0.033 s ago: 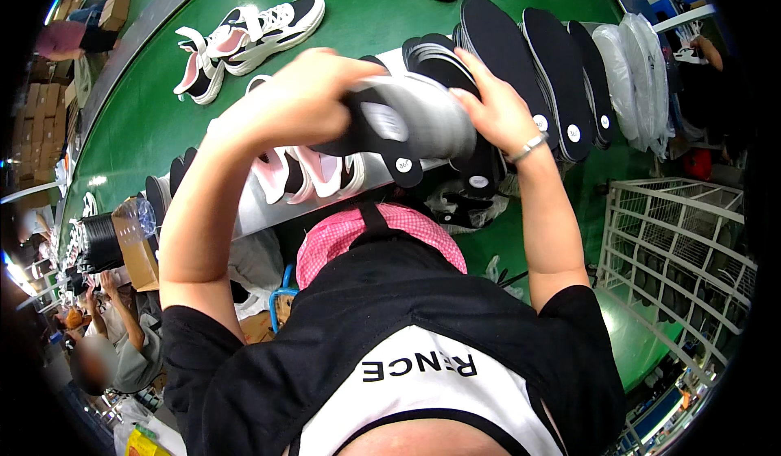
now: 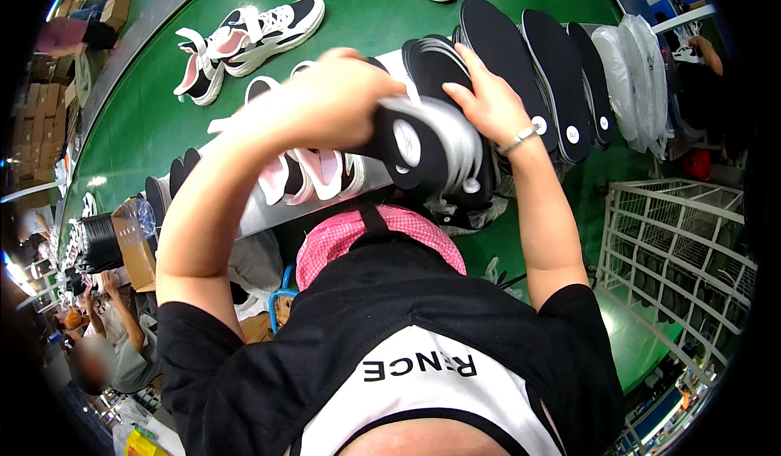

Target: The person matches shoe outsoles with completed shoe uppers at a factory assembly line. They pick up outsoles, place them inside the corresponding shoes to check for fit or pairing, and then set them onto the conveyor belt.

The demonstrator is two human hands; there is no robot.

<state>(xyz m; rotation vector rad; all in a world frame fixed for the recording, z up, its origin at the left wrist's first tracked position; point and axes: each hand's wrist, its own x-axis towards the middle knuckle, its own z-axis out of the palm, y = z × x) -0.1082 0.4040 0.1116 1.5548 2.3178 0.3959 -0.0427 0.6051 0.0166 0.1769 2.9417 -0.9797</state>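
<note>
My left hand (image 2: 342, 98) is closed on a black insole (image 2: 429, 143) with a white oval label; motion blurs its pale edge, and I cannot tell whether it is one or several. Close beside it, my right hand (image 2: 495, 106) has thumb and forefinger stretched apart, at the side of a stack of black insoles (image 2: 433, 67). Its other fingers are partly hidden. More stacked black insoles (image 2: 556, 74) with round white labels lie just right of that hand. Under my left forearm sit white-and-black sneakers with pink linings (image 2: 324, 173), partly covered.
A pair of sneakers (image 2: 281, 31) stands farther back on the green table (image 2: 366, 8). Clear plastic-wrapped items (image 2: 630, 86) lie beyond the insole stacks. At the right stands a white wire rack (image 2: 679, 253). A cardboard box (image 2: 134, 244) is on the left, near another person (image 2: 122, 342).
My left hand has moved a little to the right, and the held insole has swung right and toward me. My right hand has shifted only slightly.
</note>
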